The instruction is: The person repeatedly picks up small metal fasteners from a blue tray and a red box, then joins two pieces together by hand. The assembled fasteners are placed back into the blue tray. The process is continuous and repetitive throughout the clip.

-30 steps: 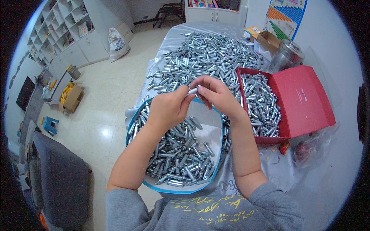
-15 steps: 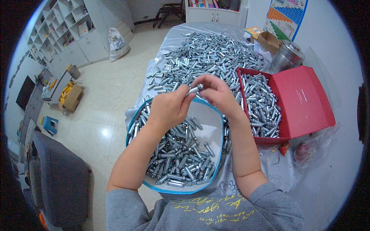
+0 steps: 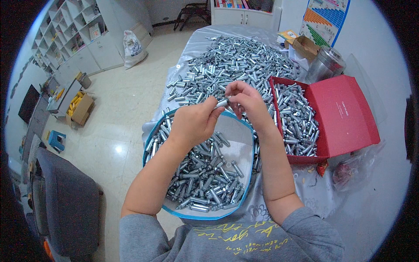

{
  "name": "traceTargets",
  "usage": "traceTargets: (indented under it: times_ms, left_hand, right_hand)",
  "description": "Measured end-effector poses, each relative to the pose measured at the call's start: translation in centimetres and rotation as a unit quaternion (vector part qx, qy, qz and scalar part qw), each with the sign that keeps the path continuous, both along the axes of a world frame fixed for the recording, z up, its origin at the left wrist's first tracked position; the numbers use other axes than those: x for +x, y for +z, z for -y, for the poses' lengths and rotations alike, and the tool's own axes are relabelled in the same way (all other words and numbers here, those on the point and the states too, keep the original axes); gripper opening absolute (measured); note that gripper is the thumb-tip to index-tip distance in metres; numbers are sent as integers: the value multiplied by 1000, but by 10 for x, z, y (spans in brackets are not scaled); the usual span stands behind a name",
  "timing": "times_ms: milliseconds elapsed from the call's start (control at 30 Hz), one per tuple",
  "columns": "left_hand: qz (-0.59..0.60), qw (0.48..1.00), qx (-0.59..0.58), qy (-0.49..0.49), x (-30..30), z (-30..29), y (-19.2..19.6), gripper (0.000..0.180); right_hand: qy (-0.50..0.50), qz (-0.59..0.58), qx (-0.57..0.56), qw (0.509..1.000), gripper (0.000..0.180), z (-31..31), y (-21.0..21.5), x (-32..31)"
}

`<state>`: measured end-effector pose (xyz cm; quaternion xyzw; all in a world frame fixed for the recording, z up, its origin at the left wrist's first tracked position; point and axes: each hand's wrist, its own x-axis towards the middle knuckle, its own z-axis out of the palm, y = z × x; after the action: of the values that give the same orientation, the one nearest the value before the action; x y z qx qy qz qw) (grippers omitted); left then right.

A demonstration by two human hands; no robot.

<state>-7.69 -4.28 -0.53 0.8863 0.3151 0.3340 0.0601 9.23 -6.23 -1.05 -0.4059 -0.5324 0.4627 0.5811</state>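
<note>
Holding one small silver metal sleeve between them, the left hand and right hand meet above the blue-rimmed basin, each pinching an end with curled fingers. The basin below is partly filled with similar metal pieces. Just to the right stands an open red box of them; a large loose heap covers the table beyond.
</note>
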Motion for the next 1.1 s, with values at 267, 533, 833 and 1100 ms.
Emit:
traceTargets:
  times_ms: [267, 533, 833, 1100]
  left_hand:
    - [-6, 1000, -4, 3, -1, -1, -1, 17]
    - [-24, 1000, -20, 1, -1, 1, 0, 18]
    - [-15, 1000, 5, 3, -3, -1, -2, 17]
    - [-14, 1000, 10, 4, -3, -2, -1, 17]
  right_hand:
    - [18, 1, -35, 999, 23, 2, 2, 10]
    - [-33, -7, -63, 997, 23, 8, 12, 0]
    - [107, 42, -119, 986, 22, 6, 7, 8]
    - [106, 41, -96, 989, 18, 0, 2, 5]
